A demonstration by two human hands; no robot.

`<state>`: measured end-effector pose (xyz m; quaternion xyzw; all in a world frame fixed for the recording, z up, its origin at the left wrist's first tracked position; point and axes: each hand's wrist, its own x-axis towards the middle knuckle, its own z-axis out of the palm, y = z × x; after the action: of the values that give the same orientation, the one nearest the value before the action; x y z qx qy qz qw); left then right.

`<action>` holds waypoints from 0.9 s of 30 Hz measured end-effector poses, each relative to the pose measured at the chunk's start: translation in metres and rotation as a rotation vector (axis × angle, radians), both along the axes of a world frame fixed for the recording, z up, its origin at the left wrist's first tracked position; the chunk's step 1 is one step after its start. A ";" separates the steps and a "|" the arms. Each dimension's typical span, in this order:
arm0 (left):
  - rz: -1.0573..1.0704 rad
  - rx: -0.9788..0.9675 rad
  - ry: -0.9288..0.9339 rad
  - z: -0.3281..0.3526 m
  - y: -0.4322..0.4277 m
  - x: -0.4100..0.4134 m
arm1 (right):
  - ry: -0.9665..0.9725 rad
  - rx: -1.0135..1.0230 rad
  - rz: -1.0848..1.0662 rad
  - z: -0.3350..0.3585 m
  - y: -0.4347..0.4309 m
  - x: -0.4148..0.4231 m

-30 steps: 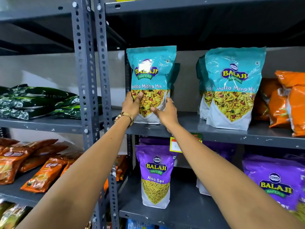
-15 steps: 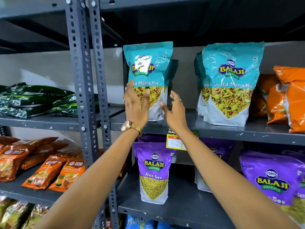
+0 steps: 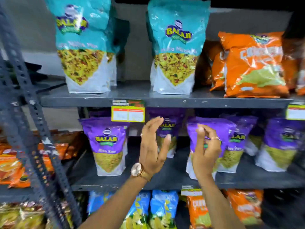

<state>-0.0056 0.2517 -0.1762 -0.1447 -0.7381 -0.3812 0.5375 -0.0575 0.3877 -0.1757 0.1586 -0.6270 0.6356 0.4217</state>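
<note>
A teal Balaji Khatta Mitha Mix pouch (image 3: 82, 47) stands upright at the left of the upper shelf (image 3: 165, 101), with a second teal pouch (image 3: 176, 47) to its right. Both my hands hang in front of the shelf below. My left hand (image 3: 153, 146), with a gold watch on the wrist, has straight fingers and holds nothing. My right hand (image 3: 206, 149) has loosely curled fingers and is empty, in front of a purple Aloo Sev pouch (image 3: 212, 128). Another purple pouch (image 3: 109, 144) stands left of my hands. The view is blurred.
Orange snack bags (image 3: 252, 66) fill the upper shelf's right end. A yellow price tag (image 3: 127, 114) hangs on the shelf edge. More purple pouches (image 3: 283, 142) stand to the right. Blue bags (image 3: 163, 210) and orange bags (image 3: 244, 207) sit on the bottom shelf. A grey perforated post (image 3: 28, 96) rises at left.
Both hands let go of the teal pouch, left standing on the upper shelf, and dropped to the purple pouch shelf. The camera view moved down and closer.
</note>
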 end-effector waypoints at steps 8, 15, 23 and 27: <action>-0.252 0.030 -0.675 -0.098 0.072 -0.073 | -0.654 0.117 0.001 -0.099 0.117 -0.070; -0.210 0.386 -0.950 -0.096 0.108 -0.113 | -0.785 0.117 0.313 -0.116 0.117 -0.091; -0.188 0.310 -0.892 -0.118 0.075 -0.100 | -0.760 0.126 0.376 -0.128 0.092 -0.098; -0.194 0.460 -0.807 -0.119 0.039 -0.091 | -0.768 0.145 0.427 -0.145 0.054 -0.100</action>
<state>-0.0965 0.2905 -0.2951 0.0694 -0.7674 -0.6091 0.1879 -0.1572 0.4414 -0.3205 0.0659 -0.7345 0.6754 0.0053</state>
